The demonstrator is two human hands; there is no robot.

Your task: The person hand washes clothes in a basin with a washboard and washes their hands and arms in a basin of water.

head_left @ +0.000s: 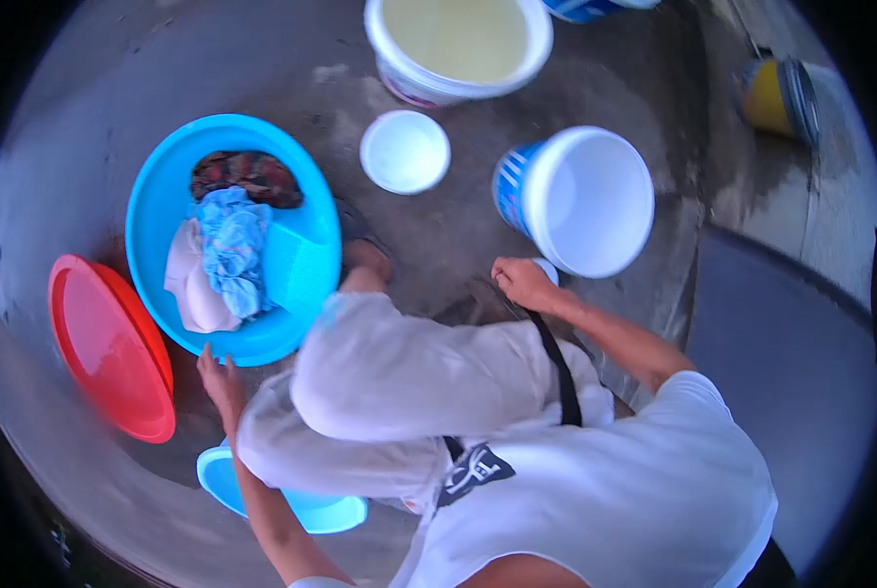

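Watching remotely, I see left hand (223, 384) open at blue basin's edge (136, 233), right hand (526, 284) closed near bare floor (448, 240).

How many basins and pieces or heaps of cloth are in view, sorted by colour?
Blue basins: 2 (large basin; small basin, partly hidden)
Red basin: 1
Dark patterned cloth: 1
Light blue cloth: 1
Pale cloth: 1
Total: 6

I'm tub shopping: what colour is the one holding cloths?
The tub is bright blue, in the head view.
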